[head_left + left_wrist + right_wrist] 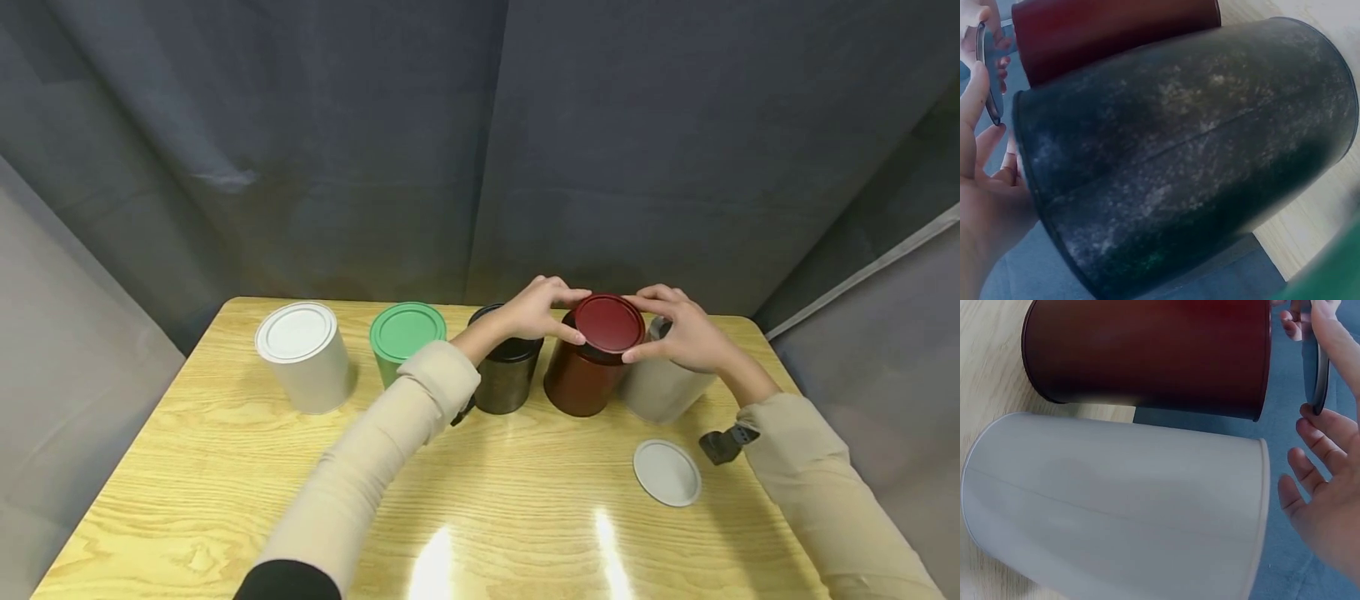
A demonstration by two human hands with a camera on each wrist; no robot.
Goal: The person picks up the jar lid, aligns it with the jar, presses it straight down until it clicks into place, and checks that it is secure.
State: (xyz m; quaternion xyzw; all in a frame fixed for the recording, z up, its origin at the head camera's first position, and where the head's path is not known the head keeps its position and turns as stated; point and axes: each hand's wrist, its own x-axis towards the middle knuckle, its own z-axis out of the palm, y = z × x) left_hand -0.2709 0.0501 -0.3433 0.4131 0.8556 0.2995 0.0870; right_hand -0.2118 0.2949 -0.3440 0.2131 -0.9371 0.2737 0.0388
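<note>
A round dark red lid [608,322] is held between both hands, raised just above the red can [577,383]. My left hand [536,307] pinches its left edge, thumb toward me and fingers at the back. On the opposite edge, my right hand [678,329] grips it the same way. Both wrist views show the lid edge-on [1321,375], with a gap between it and the red can's rim [1267,362]. Left of that can stands a dark, mottled can [1185,150], partly behind my left hand. A pale grey can [1116,500] stands under my right hand.
A grey-white lid [667,472] lies flat on the wooden table [225,500], in front of the pale can. Farther left are a green can with its green lid [408,332] and a white can with its white lid [296,332]. Grey curtains [480,150] hang behind.
</note>
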